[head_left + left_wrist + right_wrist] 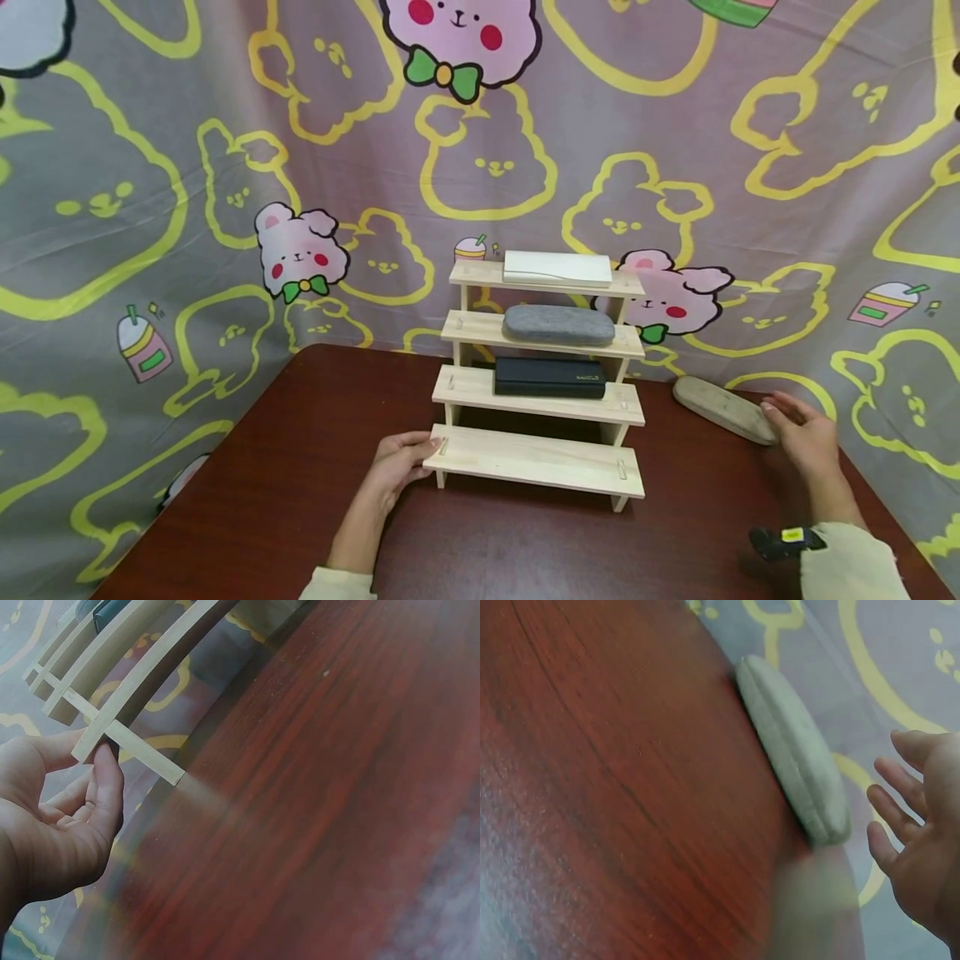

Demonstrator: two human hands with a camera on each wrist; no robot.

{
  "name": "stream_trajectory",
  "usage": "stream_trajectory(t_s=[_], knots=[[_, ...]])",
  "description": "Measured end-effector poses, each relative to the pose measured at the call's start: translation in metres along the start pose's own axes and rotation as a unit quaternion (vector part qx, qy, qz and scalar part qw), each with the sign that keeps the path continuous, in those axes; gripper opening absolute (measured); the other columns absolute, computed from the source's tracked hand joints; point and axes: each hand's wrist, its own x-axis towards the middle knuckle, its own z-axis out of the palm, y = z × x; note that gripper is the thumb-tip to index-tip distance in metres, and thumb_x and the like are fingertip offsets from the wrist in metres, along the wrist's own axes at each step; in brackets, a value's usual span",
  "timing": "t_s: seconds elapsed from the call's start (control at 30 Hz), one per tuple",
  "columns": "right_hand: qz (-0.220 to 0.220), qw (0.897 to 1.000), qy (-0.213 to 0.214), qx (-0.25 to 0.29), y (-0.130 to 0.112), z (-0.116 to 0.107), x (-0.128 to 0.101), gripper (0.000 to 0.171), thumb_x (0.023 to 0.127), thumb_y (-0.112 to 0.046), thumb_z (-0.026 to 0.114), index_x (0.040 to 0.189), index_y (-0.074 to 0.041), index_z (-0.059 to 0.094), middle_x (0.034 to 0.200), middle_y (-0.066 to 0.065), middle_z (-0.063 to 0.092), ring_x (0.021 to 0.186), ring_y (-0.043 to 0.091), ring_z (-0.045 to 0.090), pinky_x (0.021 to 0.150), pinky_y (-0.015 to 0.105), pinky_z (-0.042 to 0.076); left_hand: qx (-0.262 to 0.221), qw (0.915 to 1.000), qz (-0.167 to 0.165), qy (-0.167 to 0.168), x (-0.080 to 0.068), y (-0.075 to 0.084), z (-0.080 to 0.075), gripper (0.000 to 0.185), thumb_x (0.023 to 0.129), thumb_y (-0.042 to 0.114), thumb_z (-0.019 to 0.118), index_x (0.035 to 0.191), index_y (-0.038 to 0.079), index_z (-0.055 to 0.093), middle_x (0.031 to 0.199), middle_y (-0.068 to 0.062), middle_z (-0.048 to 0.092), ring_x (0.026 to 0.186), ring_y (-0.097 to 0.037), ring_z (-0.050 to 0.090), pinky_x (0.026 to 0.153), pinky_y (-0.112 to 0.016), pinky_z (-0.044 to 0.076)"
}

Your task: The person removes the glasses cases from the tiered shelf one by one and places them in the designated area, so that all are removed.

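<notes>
The person is wearing a pale cream long-sleeved top, its cuffs showing at the bottom of the head view and ending at the forearms, leaving both wrists uncovered. The left hand (401, 468) is wearing no glove, ring or band that can be seen. Beside the right sleeve, below the right hand (806, 433), a small black device (783, 542) is sitting at the wrist, carrying a yellow tag with a marking too small to read.
</notes>
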Motion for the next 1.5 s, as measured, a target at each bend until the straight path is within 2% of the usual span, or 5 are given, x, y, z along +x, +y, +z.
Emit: stream_trajectory(t_s=[0.33, 0.63, 1.03, 1.27, 1.5], knots=[[-0.053, 0.998, -0.010, 0.027, -0.026, 0.002, 0.001, 0.020, 0.100, -0.023, 0.064, 0.119, -0.027, 0.069, 0.083, -0.049, 0.056, 0.080, -0.028, 0.053, 0.068, -0.002, 0.042, -0.001, 1.0000, 0.002, -0.001, -0.001, 0.001, 0.000, 0.038, 0.094, 0.008, 0.068, 0.124, -0.015, 0.061, 0.081, -0.001, 0.070, 0.065, -0.007, 0.065, 0.056, -0.018, 0.053], [-0.103, 0.994, -0.022, -0.034, -0.053, 0.008, 0.002, 0.051, 0.103, -0.026, 0.060, 0.136, 0.012, 0.055, 0.089, -0.051, 0.048, 0.082, -0.029, 0.049, 0.068, -0.001, 0.043, 0.000, 1.0000, 0.000, -0.002, 0.000, 0.000, 0.000, 0.037, 0.095, 0.008, 0.067, 0.123, -0.014, 0.062, 0.081, -0.001, 0.070, 0.066, -0.007, 0.064, 0.056, -0.018, 0.053], [-0.192, 0.980, -0.052, 0.016, -0.086, 0.017, -0.007, 0.027, 0.101, -0.014, 0.062, 0.127, -0.009, 0.066, 0.098, -0.043, 0.059, 0.085, -0.020, 0.062, 0.068, 0.004, 0.052, -0.004, 0.9999, -0.005, -0.009, -0.002, 0.002, -0.001, 0.037, 0.094, 0.008, 0.068, 0.123, -0.015, 0.061, 0.079, 0.001, 0.070, 0.066, -0.005, 0.065, 0.057, -0.016, 0.052], [-0.246, 0.968, -0.041, -0.026, -0.105, 0.026, -0.014, 0.034, 0.100, -0.008, 0.062, 0.126, 0.015, 0.060, 0.099, -0.046, 0.054, 0.086, -0.026, 0.056, 0.069, 0.001, 0.049, -0.003, 0.9999, -0.008, -0.008, -0.002, 0.002, -0.002, 0.037, 0.094, 0.008, 0.067, 0.123, -0.014, 0.062, 0.079, 0.002, 0.070, 0.066, -0.005, 0.064, 0.057, -0.016, 0.052], [-0.249, 0.965, -0.048, -0.058, -0.121, 0.030, -0.023, 0.035, 0.100, -0.013, 0.063, 0.128, 0.009, 0.063, 0.100, -0.046, 0.051, 0.089, -0.028, 0.051, 0.073, -0.002, 0.045, -0.008, 1.0000, -0.002, -0.005, -0.001, 0.001, 0.000, 0.037, 0.094, 0.008, 0.068, 0.123, -0.014, 0.062, 0.078, 0.001, 0.070, 0.065, -0.006, 0.064, 0.056, -0.017, 0.053]])
